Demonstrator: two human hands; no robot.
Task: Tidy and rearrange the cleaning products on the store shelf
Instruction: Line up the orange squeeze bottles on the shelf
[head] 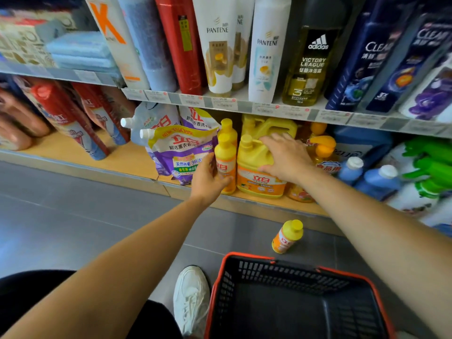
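left hand (208, 177) grip curled round slim yellow bottle (224, 152), right hand (286, 159) grip spread flat on yellow jug (252, 155)

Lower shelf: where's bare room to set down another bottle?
The bare shelf board between the leaning red cans and the purple pouch is free. From the pouch rightward it is crowded: small yellow bottles, yellow jug, orange pump bottles, blue bottles, green sprayers packed close.
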